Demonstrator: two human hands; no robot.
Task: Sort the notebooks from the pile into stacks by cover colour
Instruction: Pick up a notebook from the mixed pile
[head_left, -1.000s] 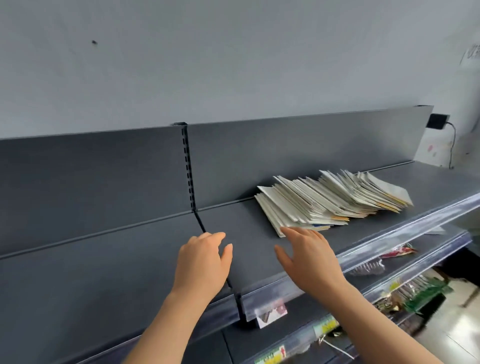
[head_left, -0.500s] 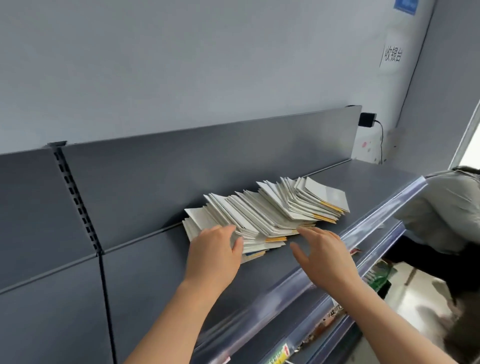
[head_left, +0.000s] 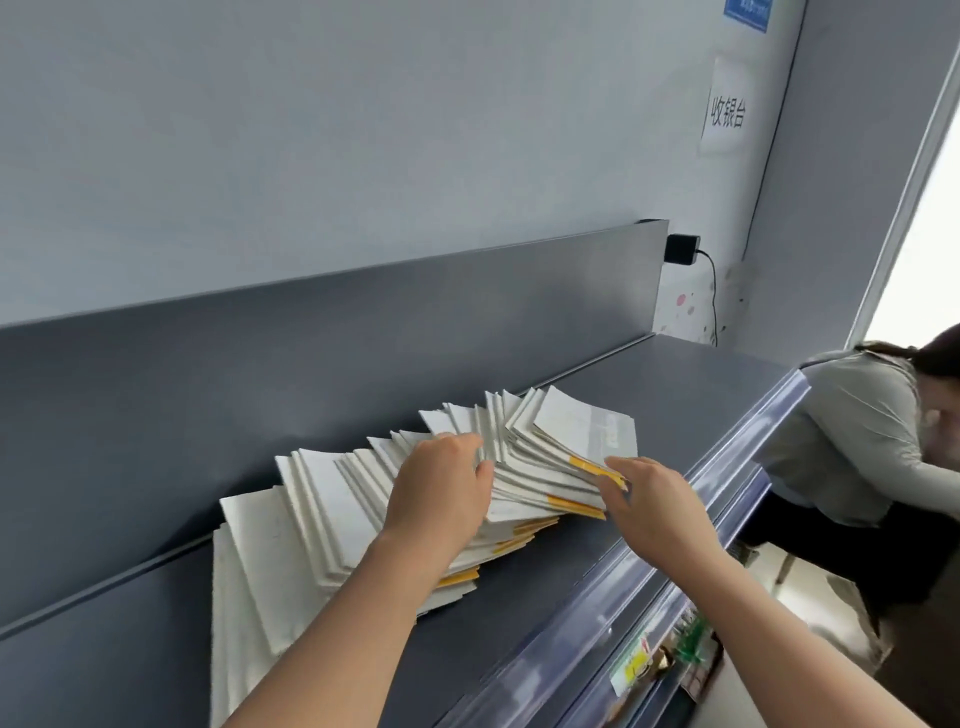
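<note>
While both hands are on it, the pile of notebooks (head_left: 322, 499) lies fanned out on the dark grey shelf (head_left: 691, 410). It runs from 7 o'clock up to 1 o'clock, close along the back panel (head_left: 363, 338). Covers are white-grey and some spines are yellow.

Left hand (head_left: 441, 499) lies on the middle of the fan. Its grip is curled, fingertips (head_left: 470, 449) hooked over notebook edges, thumb alongside.

Right hand (head_left: 657, 506) is at 3 o'clock of the left hand, near the shelf's front edge. Its fingertips (head_left: 615, 467) touch the yellow corner of the upper notebooks. Cannot tell if that grip is pinching or just touching.

Clear price rail (head_left: 623, 587) runs along the shelf front. Packaged goods (head_left: 691, 644) sit below it at 5 o'clock, blurred. Black adapter (head_left: 681, 248) with a cable is on the wall at 1 o'clock, just past the panel end. Paper sign (head_left: 727, 111) with printed characters hangs above it, and a blue sign (head_left: 745, 13) is at the top edge. Another person in a grey top (head_left: 852, 431) bends over at 3 o'clock, beyond the shelf.
</note>
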